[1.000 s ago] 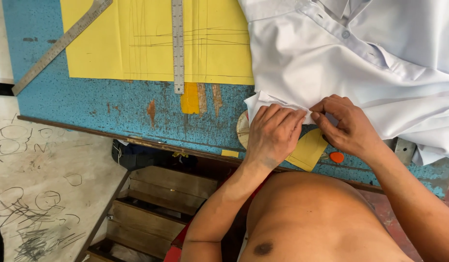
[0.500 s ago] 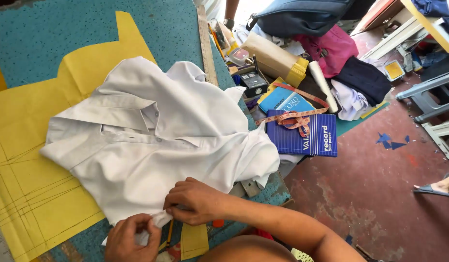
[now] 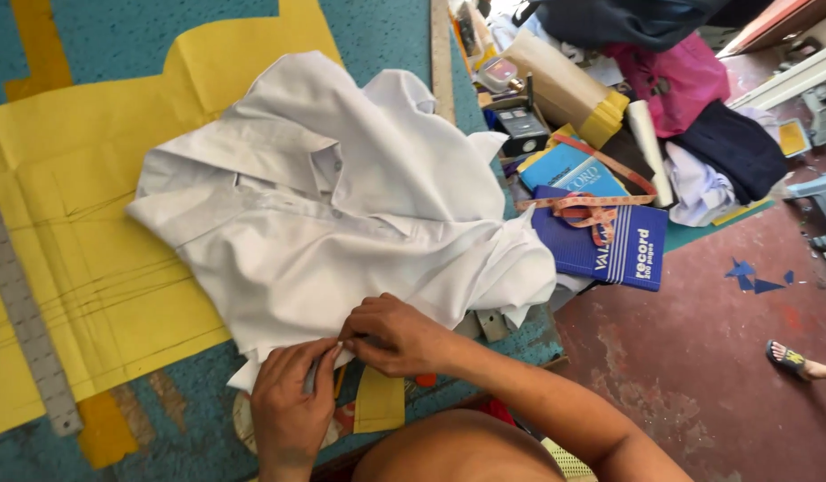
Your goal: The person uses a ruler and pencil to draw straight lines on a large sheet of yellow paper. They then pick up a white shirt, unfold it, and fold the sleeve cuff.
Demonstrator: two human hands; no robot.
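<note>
Both hands, left (image 3: 292,402) and right (image 3: 391,335), pinched together on the near hem of the crumpled white cotton shirt (image 3: 333,210), spread over yellow pattern paper (image 3: 91,277) on the blue counter (image 3: 163,419). Beyond the shirt, clutter: a tug risks snagging the orange tape measure (image 3: 592,207).

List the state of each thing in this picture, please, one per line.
Shirt: crumpled on the table, hem pinched by both hands.
Left hand: closed on the hem.
Right hand: closed on the hem.
Yellow paper: flat, creased.
Ruler: flat.
Blue notebook: closed.
Tape measure: loose, tangled.
</note>
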